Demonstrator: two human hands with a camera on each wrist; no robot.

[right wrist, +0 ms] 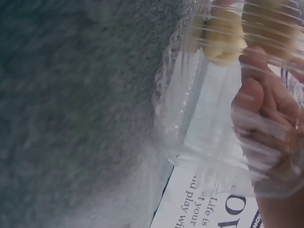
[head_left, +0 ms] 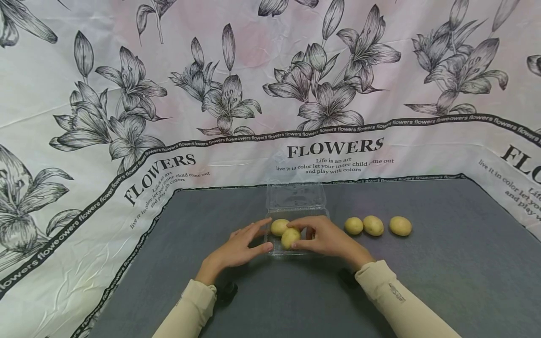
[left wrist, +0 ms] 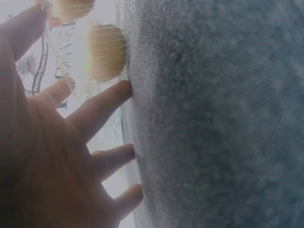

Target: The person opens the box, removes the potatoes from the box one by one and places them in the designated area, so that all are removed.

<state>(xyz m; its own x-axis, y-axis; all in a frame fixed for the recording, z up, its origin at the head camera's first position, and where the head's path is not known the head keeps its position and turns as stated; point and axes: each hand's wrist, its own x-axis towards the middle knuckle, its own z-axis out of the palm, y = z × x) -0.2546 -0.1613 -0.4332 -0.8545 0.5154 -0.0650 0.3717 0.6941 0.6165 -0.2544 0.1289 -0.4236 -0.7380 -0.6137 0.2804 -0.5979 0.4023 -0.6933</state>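
A clear plastic clamshell box (head_left: 296, 206) stands with its lid raised at the back. Inside it, one yellow potato (head_left: 279, 227) lies at the back left. My right hand (head_left: 323, 237) reaches into the box and pinches a second potato (head_left: 290, 238) between thumb and fingers, close in front of the first. Through the ribbed wall in the right wrist view, the fingers (right wrist: 249, 95) show beside the potatoes. My left hand (head_left: 241, 246) is at the box's left side, fingers spread and fingertips at the wall; in the left wrist view a potato (left wrist: 107, 53) shows through the plastic.
To the right of the box lie three more potatoes: two side by side, the left one (head_left: 353, 226) beside the middle one (head_left: 373, 226), and another (head_left: 400, 226) a little apart. The dark grey table (head_left: 274, 300) ends at a white flower-printed cloth (head_left: 236, 159) behind.
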